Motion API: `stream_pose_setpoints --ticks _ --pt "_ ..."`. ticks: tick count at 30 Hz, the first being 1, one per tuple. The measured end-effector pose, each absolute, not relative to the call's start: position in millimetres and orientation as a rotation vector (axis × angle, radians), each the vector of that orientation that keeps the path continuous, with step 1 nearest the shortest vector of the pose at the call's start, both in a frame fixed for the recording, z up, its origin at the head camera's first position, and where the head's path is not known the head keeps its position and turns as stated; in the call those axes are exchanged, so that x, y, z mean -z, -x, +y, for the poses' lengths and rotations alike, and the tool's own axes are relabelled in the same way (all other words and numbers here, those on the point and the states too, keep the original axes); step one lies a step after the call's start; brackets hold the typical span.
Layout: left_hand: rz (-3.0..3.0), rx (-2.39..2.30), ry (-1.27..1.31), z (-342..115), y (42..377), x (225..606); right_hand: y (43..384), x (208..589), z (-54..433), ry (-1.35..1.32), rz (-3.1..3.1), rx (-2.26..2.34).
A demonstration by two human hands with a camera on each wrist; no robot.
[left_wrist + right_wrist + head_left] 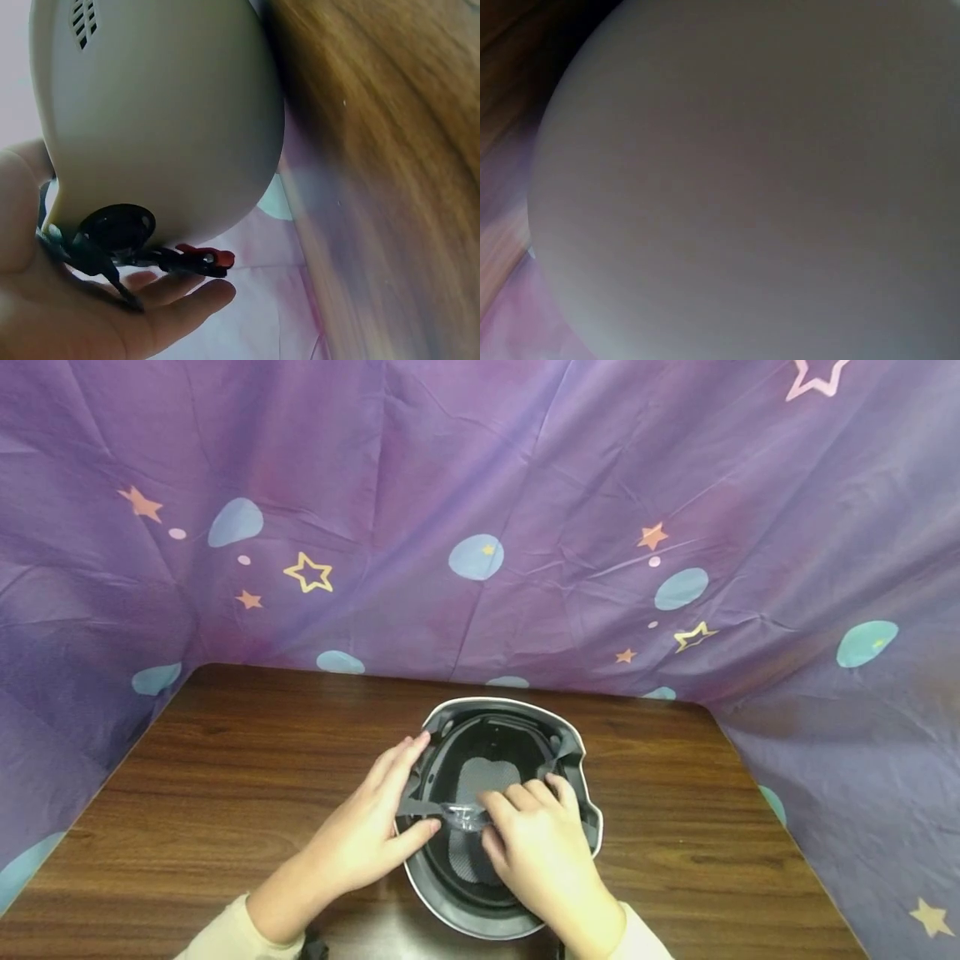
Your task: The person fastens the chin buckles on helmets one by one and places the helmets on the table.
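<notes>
An upside-down helmet (498,922), pale outside with a black lining, rests on the table. My left hand (367,827) is at its left rim, thumb over the inside and fairly straight fingers along the outside. In the left wrist view, the dark strap (94,259) with a red-ended buckle (217,259) lies between those fingers and the shell. My right hand (543,843) reaches inside with bent fingers, pinching the grey band with a clear plastic piece (463,817) that crosses the opening. Only the shell (742,187) fills the right wrist view; the right fingers are hidden there.
The brown wooden table (247,760) extends around the helmet on both sides. A purple cloth (420,460) with stars and blue shapes hangs behind and beside it. A small dark object (313,947) shows at the front edge by the left sleeve.
</notes>
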State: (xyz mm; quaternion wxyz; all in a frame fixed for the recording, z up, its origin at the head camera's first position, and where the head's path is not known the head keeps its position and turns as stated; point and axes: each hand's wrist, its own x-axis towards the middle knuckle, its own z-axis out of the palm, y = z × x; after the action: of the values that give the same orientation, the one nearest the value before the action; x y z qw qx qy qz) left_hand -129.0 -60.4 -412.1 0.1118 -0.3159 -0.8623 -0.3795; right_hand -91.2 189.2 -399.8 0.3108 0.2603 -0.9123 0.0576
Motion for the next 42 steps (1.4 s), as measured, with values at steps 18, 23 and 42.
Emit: stream_pose_setpoints --ticks 18,23,42 --pt "-2.573 1.146 0.864 -65 134 411 90 376 199 -0.577 -2.391 -0.435" --pt "-2.540 1.164 0.879 -65 135 411 92 374 203 -0.537 -2.348 -0.363" --pt "-2.458 1.104 0.932 -48 124 414 85 391 179 -0.876 -2.566 -0.293"
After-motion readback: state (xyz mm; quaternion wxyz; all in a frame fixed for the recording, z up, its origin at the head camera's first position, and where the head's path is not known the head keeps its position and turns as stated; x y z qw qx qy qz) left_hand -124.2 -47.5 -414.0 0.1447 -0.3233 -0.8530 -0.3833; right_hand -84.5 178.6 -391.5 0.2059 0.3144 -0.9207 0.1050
